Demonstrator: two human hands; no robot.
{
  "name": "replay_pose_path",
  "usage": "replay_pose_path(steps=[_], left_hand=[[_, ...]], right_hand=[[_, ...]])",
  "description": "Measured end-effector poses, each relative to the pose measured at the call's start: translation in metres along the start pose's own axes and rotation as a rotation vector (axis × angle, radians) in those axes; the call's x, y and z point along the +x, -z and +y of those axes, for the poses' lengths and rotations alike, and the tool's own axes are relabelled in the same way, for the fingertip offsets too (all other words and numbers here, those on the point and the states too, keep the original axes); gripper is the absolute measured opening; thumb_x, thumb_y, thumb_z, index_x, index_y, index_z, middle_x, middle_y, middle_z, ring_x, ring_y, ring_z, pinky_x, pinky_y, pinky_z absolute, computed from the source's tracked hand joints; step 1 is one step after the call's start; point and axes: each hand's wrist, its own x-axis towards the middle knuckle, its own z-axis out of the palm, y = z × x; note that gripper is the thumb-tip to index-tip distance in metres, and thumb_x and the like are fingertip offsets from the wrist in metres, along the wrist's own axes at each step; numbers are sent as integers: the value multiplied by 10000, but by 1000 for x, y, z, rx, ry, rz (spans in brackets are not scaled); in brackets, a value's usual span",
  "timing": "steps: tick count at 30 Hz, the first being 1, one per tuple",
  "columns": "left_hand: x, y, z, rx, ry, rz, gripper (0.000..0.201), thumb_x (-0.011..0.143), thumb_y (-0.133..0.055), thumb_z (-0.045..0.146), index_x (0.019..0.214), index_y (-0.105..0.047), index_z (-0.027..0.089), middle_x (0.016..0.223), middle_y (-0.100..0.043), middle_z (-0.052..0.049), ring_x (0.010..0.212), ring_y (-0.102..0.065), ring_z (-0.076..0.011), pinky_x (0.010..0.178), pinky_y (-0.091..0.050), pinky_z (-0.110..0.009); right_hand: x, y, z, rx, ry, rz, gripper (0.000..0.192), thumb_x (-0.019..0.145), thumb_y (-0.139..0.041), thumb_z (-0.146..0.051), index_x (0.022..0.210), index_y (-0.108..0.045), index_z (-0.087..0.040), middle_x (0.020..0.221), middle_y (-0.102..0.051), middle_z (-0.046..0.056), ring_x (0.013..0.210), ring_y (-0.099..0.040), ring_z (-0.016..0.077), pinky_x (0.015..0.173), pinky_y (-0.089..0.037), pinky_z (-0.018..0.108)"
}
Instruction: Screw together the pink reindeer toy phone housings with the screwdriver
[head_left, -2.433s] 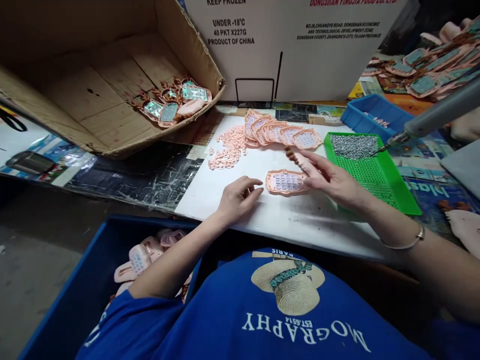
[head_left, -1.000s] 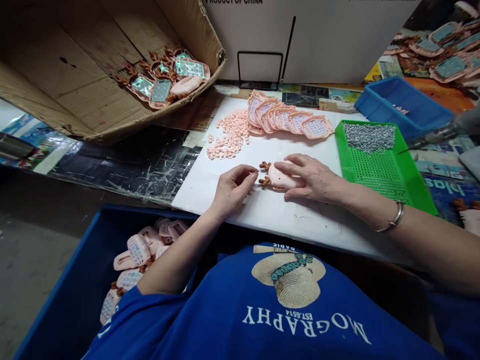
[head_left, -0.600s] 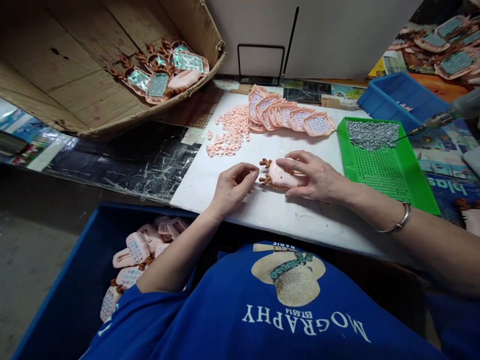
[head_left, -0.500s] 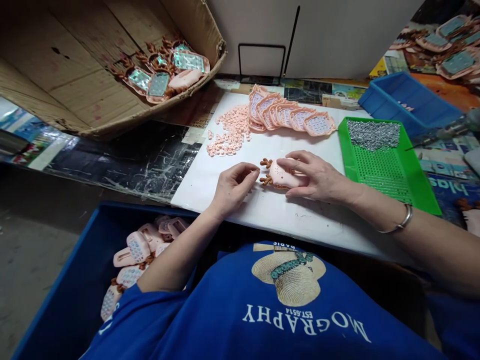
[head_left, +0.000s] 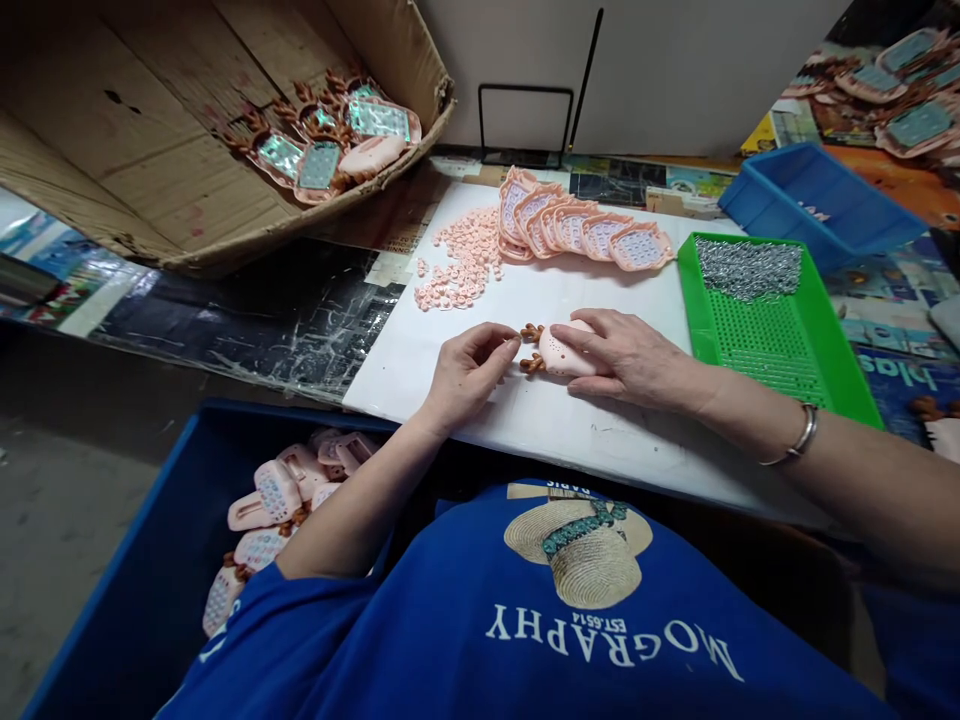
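White bench [head_left: 570,440], pink toy shell [head_left: 561,350] between both hands: right hand [head_left: 626,358] clamped over it, left hand [head_left: 466,375] pinching at its brown antlers [head_left: 531,348]. Best kept flat and steady while pinching.

Toy shell [head_left: 559,350] on board [head_left: 480,400] between hands, screw tray [head_left: 795,360] right, cardboard box [head_left: 150,150] far left.

The right hand [head_left: 630,358] hides most of the pink shell [head_left: 556,350].
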Motion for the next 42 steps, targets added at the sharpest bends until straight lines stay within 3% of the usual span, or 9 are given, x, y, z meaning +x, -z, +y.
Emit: replay_pose_path(steps=[8,12,16,22,25,29,33,38,42], left_hand=[[-8,2,5,5,12,68,219,854,-689,371,933,-693,167,678,-639,11,509,-579,-97,456,-463,-211],[-25,-6,14,-183,185,-71,328,853,-711,477,927,-665,161,690,-663,-8,512,-624,-120,483,-530,-235],[-32,-35,21,-482,255,-251,572,854,-673,628,1214,-618,187,1094,-739,-122,859,-754,-232,737,-635,-362],[-30,-61,29,-460,51,-203,488,946,-580,536,1164,-699,116,1194,-727,-144,1187,-655,-313,1072,-493,-409],[-36,-51,37,-293,-56,-265,404,967,-565,454,1169,-700,132,1143,-734,-126,1136,-667,-298,1028,-505,-387],[-44,-37,49,-84,-175,-476,311,985,-544,356,1147,-708,147,1115,-734,-111,1060,-683,-262,978,-513,-362],[-50,-35,50,-55,-111,-358,407,977,-555,407,1242,-660,117,1023,-736,-101,914,-686,-230,815,-536,-322],[-55,-41,46,-29,-158,-295,373,952,-592,401,1201,-664,133,918,-723,-78,766,-651,-184,704,-527,-292],[-54,-47,43,-171,7,-238,378,929,-638,469,1104,-674,136,889,-710,-68,769,-646,-173,712,-533,-279]], right_hand=[[2,-5,-7,-71,-76,41,551,973,-507,-571,1405,-537,-231,1193,-596,178,1061,-548,370,914,-490,529],[-5,3,-9,53,-57,163,591,1005,-451,-578,1460,-468,-202,1186,-608,167,1068,-566,340,940,-510,503],[-13,6,-32,128,-30,343,608,1029,-455,-550,1516,-390,-192,1238,-594,161,1126,-567,320,968,-517,481],[-29,-10,-58,165,-49,508,719,996,-530,-568,1597,-320,-233,1380,-487,203,1242,-512,369,1011,-499,571],[-41,-4,-57,451,-80,493,644,1023,-500,-549,1586,-361,-270,1404,-517,166,1227,-567,314,997,-533,494],[-51,12,-61,943,-257,375,402,1021,-565,-489,1330,-640,-243,1084,-708,72,871,-676,192,801,-578,344],[-52,16,-70,1264,-380,416,284,925,-721,-494,1044,-722,-236,946,-726,22,838,-669,153,741,-561,255],[-52,12,-76,1249,-409,475,308,895,-747,-513,951,-717,-212,884,-720,25,793,-654,145,708,-551,240],[-50,11,-77,1070,-431,483,381,947,-653,-555,1045,-708,-191,937,-742,69,808,-692,196,726,-593,316]])
